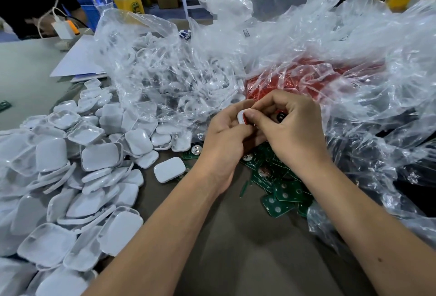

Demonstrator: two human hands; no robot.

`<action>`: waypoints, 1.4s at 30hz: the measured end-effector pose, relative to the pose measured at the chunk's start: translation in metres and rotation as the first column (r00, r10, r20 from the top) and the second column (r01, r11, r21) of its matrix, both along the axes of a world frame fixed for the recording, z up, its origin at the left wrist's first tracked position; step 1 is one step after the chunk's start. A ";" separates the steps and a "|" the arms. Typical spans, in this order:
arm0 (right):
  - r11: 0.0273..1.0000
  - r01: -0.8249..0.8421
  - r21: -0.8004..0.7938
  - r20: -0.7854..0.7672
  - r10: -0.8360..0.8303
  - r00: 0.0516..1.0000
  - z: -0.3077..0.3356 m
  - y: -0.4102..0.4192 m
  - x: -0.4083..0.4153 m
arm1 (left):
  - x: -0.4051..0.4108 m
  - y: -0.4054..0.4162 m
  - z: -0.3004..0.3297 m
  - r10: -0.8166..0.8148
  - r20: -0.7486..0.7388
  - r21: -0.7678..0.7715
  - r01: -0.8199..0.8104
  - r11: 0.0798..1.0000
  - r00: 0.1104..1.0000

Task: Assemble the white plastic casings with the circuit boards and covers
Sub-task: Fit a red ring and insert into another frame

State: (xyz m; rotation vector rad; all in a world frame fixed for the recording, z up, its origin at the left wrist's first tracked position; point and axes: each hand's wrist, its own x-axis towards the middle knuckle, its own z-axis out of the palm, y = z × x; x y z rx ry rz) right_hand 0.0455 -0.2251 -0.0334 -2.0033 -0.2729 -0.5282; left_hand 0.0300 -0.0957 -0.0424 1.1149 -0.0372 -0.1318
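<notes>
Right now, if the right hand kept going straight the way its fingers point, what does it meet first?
The right hand points up-left at the left hand. It already touches the white casing both hands hold, so that comes first; beyond lies the clear bag of white parts. Depth is uncertain.

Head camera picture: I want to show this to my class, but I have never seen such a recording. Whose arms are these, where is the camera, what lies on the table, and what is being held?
There is no machine here: a person works with two bare hands, and one wide-angle camera worn on the head looks forward and down, so the arms come in from the bottom edge. The left hand and the right hand meet in the middle and together pinch a small white casing with a red part against it; the fingers hide most of it. On the brown table a heap of white casing shells lies to the left, and green circuit boards lie under the right wrist. Behind are clear plastic bags, one holding red parts.
</notes>
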 end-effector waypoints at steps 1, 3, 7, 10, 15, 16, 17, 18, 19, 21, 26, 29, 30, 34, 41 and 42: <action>1.000 -0.013 0.010 -0.011 0.013 1.000 0.000 0.000 0.000 | 0.000 0.000 -0.001 -0.006 0.025 0.040 0.005 0.999 1.000; 0.999 -0.033 0.018 -0.030 0.033 0.999 -0.001 -0.001 0.001 | 0.000 0.000 -0.002 -0.002 0.064 0.117 -0.005 0.993 0.998; 0.991 -0.100 0.094 -0.110 0.110 0.988 -0.002 -0.005 0.002 | 0.000 0.002 -0.004 0.007 0.153 0.270 -0.049 0.962 0.988; 0.983 -0.166 0.073 -0.129 0.175 0.976 0.000 -0.011 0.004 | 0.000 0.007 -0.002 -0.073 0.177 0.316 0.014 0.949 0.981; 0.966 -0.257 0.033 -0.191 0.259 0.947 0.005 -0.021 0.007 | 0.002 0.017 0.002 -0.207 0.185 0.411 0.116 0.904 0.961; 0.960 -0.276 0.045 -0.203 0.279 0.939 0.005 -0.022 0.007 | 0.003 0.018 0.001 -0.210 0.195 0.424 0.111 0.899 0.958; 0.956 -0.289 0.045 -0.201 0.292 0.935 0.006 -0.023 0.007 | 0.003 0.019 0.001 -0.209 0.199 0.428 0.107 0.897 0.957; 0.955 -0.294 0.032 -0.183 0.294 0.938 0.006 -0.023 0.007 | 0.004 0.019 0.000 -0.208 0.202 0.426 0.105 0.899 0.957; 0.956 -0.292 0.016 -0.157 0.291 0.944 0.006 -0.022 0.007 | 0.005 0.020 -0.001 -0.205 0.203 0.417 0.105 0.903 0.957; 0.962 -0.272 0.014 -0.105 0.271 0.957 0.006 -0.020 0.007 | 0.006 0.021 -0.003 -0.189 0.200 0.378 0.102 0.920 0.961; 0.982 -0.164 0.092 -0.073 0.171 0.983 0.003 -0.022 0.010 | 0.007 0.019 -0.002 -0.082 0.209 0.319 0.012 0.948 0.974; 0.987 -0.108 0.119 -0.062 0.116 0.991 0.003 -0.022 0.011 | 0.007 0.017 -0.002 0.034 0.207 0.295 -0.096 0.951 0.978; 0.988 -0.093 0.125 -0.066 0.102 0.993 0.002 -0.021 0.011 | 0.007 0.016 -0.003 0.069 0.196 0.282 -0.124 0.951 0.978; 0.984 -0.074 0.163 -0.081 0.088 0.993 0.001 -0.020 0.011 | 0.007 0.014 -0.004 0.112 0.124 0.205 -0.135 0.969 0.986; 0.965 -0.111 0.237 -0.049 0.126 0.991 0.002 -0.018 0.011 | 0.004 0.011 -0.003 0.056 -0.034 -0.035 -0.057 0.998 0.998; 0.959 -0.129 0.251 -0.048 0.146 0.988 0.002 -0.018 0.011 | 0.005 0.011 -0.002 0.042 -0.051 -0.065 -0.045 0.997 0.998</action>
